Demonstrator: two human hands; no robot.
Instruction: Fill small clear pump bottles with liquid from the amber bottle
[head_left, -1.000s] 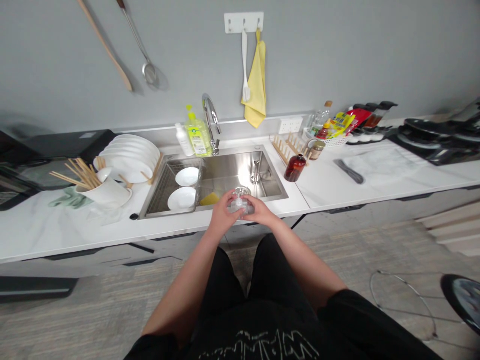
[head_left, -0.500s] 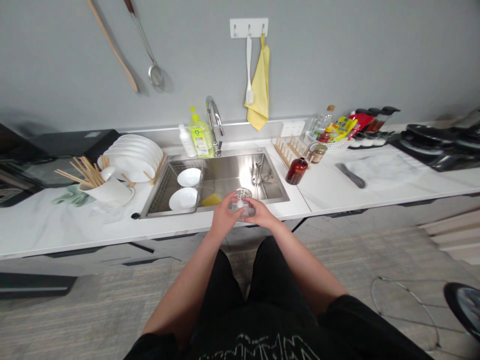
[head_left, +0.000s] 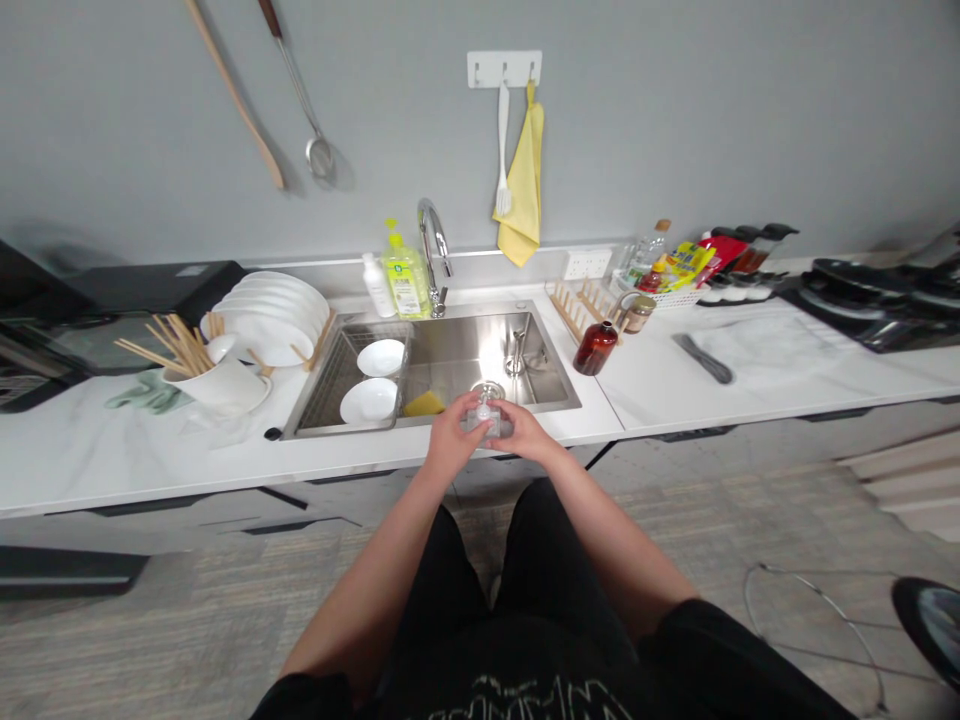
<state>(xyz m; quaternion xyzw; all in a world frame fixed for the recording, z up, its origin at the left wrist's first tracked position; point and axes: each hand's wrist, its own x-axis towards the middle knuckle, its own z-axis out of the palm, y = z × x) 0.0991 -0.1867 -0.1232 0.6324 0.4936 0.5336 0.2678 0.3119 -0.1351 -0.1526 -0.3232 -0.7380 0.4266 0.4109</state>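
Note:
Between my left hand (head_left: 452, 436) and my right hand (head_left: 526, 433) is a small clear pump bottle (head_left: 484, 420) with a whitish top. Both hands have their fingers closed on its sides, the thumbs toward me. They hold it over the front rim of the steel sink (head_left: 465, 345), close to the drain. A yellow sponge (head_left: 424, 403) lies in the sink to the left of my left hand. Two white bowls (head_left: 370, 400) sit in the wire basket at the sink's left. My fingers hide part of the bottle.
Behind the sink stand a tap (head_left: 433, 250), a green soap bottle (head_left: 405, 280) and a white bottle (head_left: 377, 287). On the right are an amber bottle (head_left: 596, 348), a wooden rack (head_left: 568, 312) and a dark grey brush-like item (head_left: 703, 358). Plates (head_left: 262, 310) and a chopstick holder (head_left: 221, 385) stand left.
The camera view has shifted slightly, so the scene sits a little lower and further right. Both hands keep hold of the pump bottle, almost unmoved over the sink's edge.

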